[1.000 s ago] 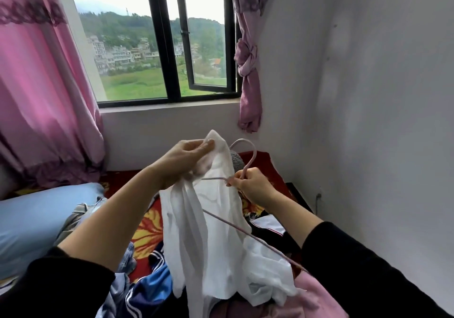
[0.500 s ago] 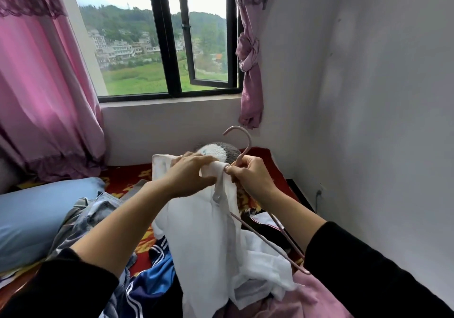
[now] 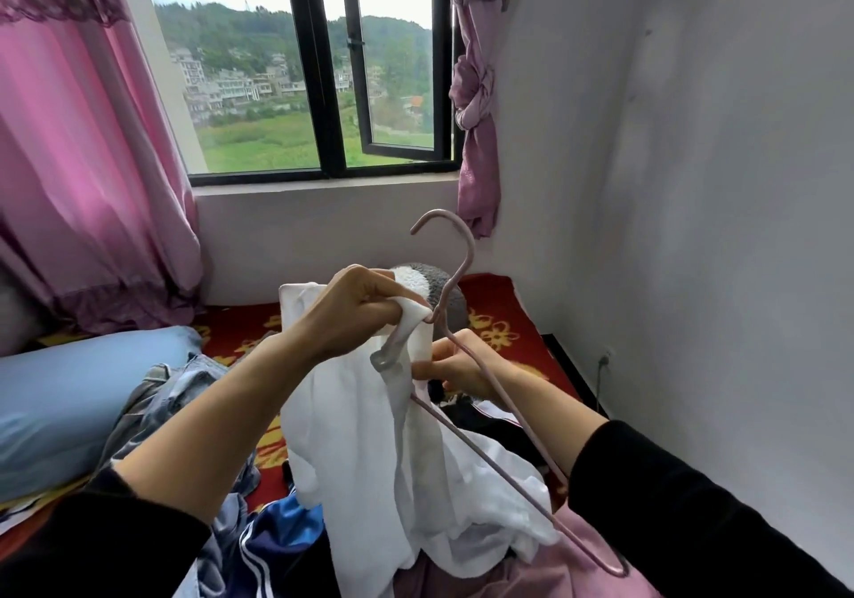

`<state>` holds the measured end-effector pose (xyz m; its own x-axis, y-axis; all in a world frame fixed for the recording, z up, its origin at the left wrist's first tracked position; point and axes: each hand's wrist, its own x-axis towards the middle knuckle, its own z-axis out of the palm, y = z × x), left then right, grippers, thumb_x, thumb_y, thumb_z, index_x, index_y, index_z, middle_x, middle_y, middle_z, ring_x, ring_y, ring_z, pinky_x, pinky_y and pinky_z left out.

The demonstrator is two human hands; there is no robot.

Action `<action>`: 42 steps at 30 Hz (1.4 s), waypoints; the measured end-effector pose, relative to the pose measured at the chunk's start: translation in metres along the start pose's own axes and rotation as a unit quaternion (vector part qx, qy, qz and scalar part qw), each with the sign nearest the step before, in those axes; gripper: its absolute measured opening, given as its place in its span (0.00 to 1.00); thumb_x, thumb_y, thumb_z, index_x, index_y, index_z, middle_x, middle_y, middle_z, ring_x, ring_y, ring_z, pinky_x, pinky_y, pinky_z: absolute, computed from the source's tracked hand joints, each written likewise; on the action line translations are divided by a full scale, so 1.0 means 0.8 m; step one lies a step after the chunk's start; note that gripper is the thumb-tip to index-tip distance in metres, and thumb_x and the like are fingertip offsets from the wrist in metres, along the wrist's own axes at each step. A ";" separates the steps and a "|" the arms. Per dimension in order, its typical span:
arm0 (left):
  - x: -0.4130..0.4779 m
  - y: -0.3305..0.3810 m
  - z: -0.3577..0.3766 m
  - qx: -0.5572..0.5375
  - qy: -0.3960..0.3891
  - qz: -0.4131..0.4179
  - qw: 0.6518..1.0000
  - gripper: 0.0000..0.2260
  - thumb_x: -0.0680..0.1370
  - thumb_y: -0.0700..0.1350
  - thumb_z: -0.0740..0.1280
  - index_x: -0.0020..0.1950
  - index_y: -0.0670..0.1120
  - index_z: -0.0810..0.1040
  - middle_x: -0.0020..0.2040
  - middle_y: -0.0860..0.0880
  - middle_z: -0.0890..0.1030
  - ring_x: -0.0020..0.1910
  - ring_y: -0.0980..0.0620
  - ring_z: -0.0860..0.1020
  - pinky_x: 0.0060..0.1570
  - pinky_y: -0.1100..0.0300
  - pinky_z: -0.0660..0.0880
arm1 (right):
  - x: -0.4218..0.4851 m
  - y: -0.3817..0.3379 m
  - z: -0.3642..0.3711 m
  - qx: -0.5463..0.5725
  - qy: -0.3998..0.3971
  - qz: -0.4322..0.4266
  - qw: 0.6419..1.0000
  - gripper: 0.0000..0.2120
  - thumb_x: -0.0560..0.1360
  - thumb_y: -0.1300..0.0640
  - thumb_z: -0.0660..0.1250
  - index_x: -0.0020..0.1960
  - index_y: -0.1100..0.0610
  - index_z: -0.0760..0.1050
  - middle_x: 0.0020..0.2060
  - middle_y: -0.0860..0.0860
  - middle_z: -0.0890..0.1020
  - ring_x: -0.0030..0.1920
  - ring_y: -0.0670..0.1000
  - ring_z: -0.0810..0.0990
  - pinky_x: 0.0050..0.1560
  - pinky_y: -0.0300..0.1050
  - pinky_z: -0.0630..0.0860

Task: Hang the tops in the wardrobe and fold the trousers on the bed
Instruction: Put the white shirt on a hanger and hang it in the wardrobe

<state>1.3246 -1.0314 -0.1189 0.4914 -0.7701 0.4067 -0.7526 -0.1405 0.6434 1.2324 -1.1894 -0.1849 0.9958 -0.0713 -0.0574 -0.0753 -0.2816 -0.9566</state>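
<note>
A white top [image 3: 369, 449] hangs in front of me over the bed [image 3: 499, 297]. My left hand [image 3: 356, 308] grips its upper edge, bunched at the neck of a pale pink hanger [image 3: 462, 269]. One hanger arm sits inside the fabric; the other runs down to the lower right. My right hand [image 3: 455, 368] holds the hanger's arm and the cloth just below the left hand. The hanger's hook points up toward the window.
A pile of clothes lies on the bed below: a blue and white striped jacket [image 3: 277, 537], grey denim [image 3: 171, 398], pink cloth [image 3: 568, 570]. A blue pillow [image 3: 69, 394] is at left. Pink curtains [image 3: 69, 158] frame the window. A white wall [image 3: 693, 181] stands close on the right.
The hanger has risen, its hook now standing higher. My left hand has pulled the top's edge over the hanger's neck. My right hand has dropped lower, under the left.
</note>
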 end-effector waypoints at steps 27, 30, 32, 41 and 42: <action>-0.021 -0.047 -0.018 0.201 0.156 -0.033 0.967 0.11 0.75 0.38 0.66 0.52 0.49 0.85 0.31 0.58 0.73 0.31 0.58 0.72 0.31 0.65 0.65 | -0.013 0.046 -0.073 -0.029 0.232 -0.026 0.972 0.13 0.81 0.51 0.59 0.40 0.55 0.69 0.33 0.50 0.71 0.34 0.49 0.68 0.34 0.43 0.66; -0.021 -0.049 -0.021 0.201 0.161 -0.044 0.965 0.12 0.75 0.38 0.66 0.52 0.50 0.84 0.31 0.62 0.71 0.31 0.60 0.71 0.31 0.66 0.65 | -0.015 0.043 -0.075 -0.143 0.197 -0.046 0.969 0.13 0.75 0.47 0.70 0.38 0.52 0.69 0.32 0.46 0.74 0.33 0.46 0.70 0.34 0.43 0.67; -0.023 -0.049 -0.020 0.193 0.159 -0.047 0.967 0.12 0.74 0.43 0.63 0.52 0.52 0.84 0.31 0.60 0.72 0.31 0.59 0.72 0.32 0.64 0.65 | -0.014 0.045 -0.077 -0.274 0.181 -0.029 0.944 0.13 0.73 0.51 0.72 0.37 0.52 0.69 0.34 0.47 0.76 0.37 0.50 0.74 0.37 0.45 0.69; -0.027 -0.055 -0.011 0.252 0.190 -0.035 0.948 0.12 0.74 0.46 0.63 0.51 0.53 0.85 0.30 0.53 0.74 0.32 0.51 0.71 0.38 0.57 0.69 | -0.012 0.061 -0.081 -0.527 0.216 0.076 0.819 0.14 0.74 0.70 0.57 0.35 0.55 0.60 0.42 0.53 0.69 0.45 0.58 0.74 0.41 0.45 0.64; -0.027 -0.058 -0.011 0.262 0.195 -0.033 0.944 0.12 0.75 0.45 0.64 0.51 0.52 0.85 0.30 0.54 0.73 0.32 0.52 0.70 0.38 0.58 0.67 | -0.010 0.065 -0.086 -0.470 0.242 0.083 0.845 0.11 0.74 0.70 0.58 0.36 0.57 0.65 0.41 0.53 0.71 0.44 0.58 0.74 0.40 0.44 0.64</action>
<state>1.3528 -1.0029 -0.1515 0.5912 -0.4754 0.6515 -0.7784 -0.5476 0.3069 1.2168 -1.2691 -0.2149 0.8462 -0.5039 0.1732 -0.4469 -0.8482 -0.2842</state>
